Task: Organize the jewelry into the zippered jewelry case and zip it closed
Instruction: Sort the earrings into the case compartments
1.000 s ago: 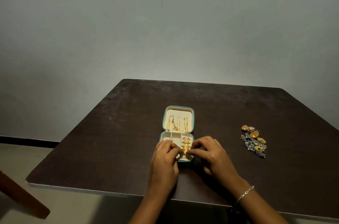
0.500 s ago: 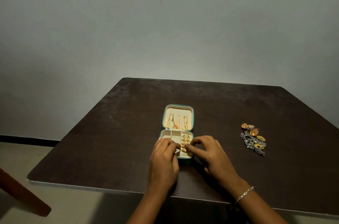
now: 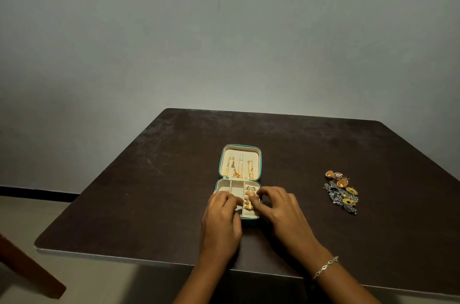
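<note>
I see the jewelry case (image 3: 258, 165) lying open mid-table (image 3: 149, 204), lid flat behind the base, gold chains (image 3: 238, 170) hung in the lid. My right hand (image 3: 281, 209) curls in, fingertips pinching the gold earrings (image 3: 249, 201) in the base's right compartment. My left hand (image 3: 222, 214) is curled over the left compartments; I cannot tell whether it grips anything. The loose jewelry (image 3: 342, 191) lies well apart to the right, bare tabletop between. The table's near edge runs under both forearms.
</note>
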Demonstrator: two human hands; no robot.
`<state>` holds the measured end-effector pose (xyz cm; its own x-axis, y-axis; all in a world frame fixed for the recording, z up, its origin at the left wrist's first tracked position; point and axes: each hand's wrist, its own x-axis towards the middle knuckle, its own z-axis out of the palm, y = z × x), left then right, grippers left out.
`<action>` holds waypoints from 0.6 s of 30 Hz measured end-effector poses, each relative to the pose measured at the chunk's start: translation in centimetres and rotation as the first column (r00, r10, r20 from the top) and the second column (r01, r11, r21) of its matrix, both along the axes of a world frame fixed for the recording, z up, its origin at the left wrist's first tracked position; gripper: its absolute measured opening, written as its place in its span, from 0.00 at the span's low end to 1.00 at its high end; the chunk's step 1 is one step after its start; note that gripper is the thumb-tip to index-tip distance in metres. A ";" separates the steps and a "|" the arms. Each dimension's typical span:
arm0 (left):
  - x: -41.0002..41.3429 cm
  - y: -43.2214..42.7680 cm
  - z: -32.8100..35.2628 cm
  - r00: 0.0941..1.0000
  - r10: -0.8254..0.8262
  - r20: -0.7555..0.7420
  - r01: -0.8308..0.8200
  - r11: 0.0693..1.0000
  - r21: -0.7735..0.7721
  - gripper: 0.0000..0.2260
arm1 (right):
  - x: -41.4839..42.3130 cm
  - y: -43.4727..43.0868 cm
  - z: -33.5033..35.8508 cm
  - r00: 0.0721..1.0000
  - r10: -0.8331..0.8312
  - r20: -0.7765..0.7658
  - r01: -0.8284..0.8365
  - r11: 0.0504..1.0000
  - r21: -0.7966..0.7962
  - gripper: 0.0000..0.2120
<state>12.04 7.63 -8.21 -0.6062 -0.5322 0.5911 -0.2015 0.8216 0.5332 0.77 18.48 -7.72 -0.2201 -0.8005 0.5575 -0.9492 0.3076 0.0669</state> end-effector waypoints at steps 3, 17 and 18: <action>0.0 0.0 0.1 1.000 -0.002 -0.011 0.002 1.000 -0.014 0.12 | -0.3 -0.2 0.1 0.999 -0.009 0.036 0.009 1.000 0.000 0.31; -0.3 -0.3 0.2 1.000 -0.002 -0.013 0.002 1.000 -0.002 0.13 | -1.5 -1.7 1.5 0.992 -0.075 0.105 0.067 0.995 0.073 0.26; -0.2 -0.3 0.2 1.000 -0.002 -0.019 0.002 1.000 0.001 0.12 | -1.6 -1.8 1.5 0.992 -0.070 0.109 0.062 0.995 0.079 0.24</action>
